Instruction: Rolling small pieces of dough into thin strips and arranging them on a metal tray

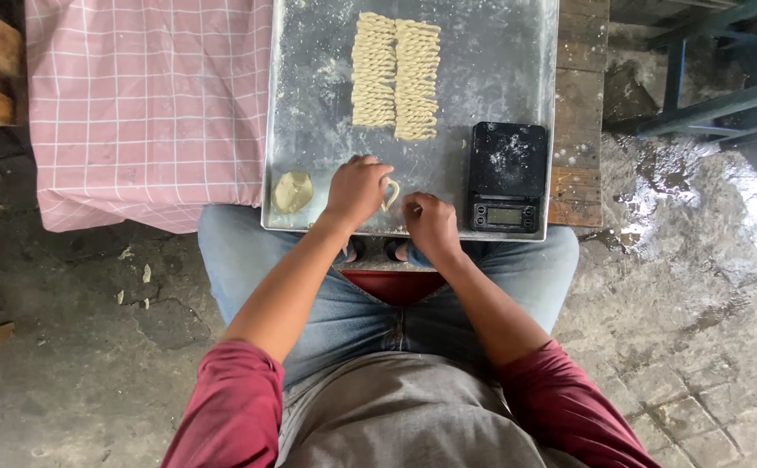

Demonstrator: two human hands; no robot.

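Both hands, left (357,189) and right (430,221), pinching a dough strand (391,194) on floured tray (500,69); could tear if overtwisted.

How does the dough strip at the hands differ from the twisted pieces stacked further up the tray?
The dough strip is a single curved loop, partly hidden under the left hand; the twisted pieces lie straight in two tidy columns. The strip sits at the near edge of the metal tray, beside the right hand; the twisted pieces rest at the far end, untouched. Both are the same pale dough colour.
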